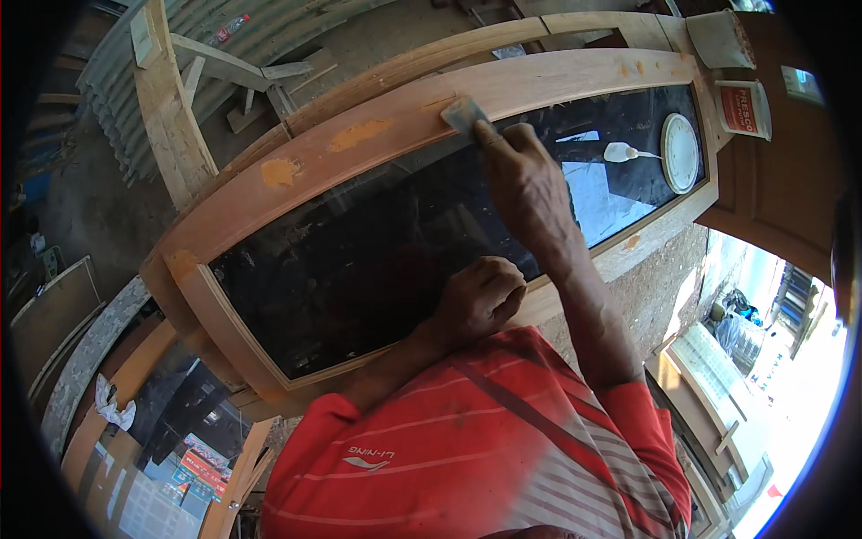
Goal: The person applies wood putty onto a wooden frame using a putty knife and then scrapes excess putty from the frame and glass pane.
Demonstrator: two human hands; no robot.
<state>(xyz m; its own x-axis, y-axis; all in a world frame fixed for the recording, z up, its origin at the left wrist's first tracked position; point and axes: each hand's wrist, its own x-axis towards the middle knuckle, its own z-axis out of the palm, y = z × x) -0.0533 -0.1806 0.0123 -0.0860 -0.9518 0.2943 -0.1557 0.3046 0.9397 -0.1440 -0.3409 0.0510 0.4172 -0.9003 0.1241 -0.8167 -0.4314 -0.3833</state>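
Right hand: the right hand [530,180] is up on the far rail of the wooden door frame [377,117], grip pinched tight round a small grey scraper blade [464,113], blade edge flat on the wood.
Left hand: the left hand [480,296] is balled into a loose fist, knuckles resting on the near rail beside the dark glass panel [359,242]. Nothing in it as far as I can see.
Filler: orange-tan putty patches [357,135] dotted along the far rail, another blob [280,171] further left, one at the left corner [182,263].
Step in hand: looks to me like spreading or levelling filler on the rail, blade at the right end of the patched stretch.
Next move: I'd guess it needs a firm, flat drag along the grain, keeping the blade off the glass.
Other bits: a white round lid [680,153] and a white spoon-like thing [624,153] lie on the glass at the right end.
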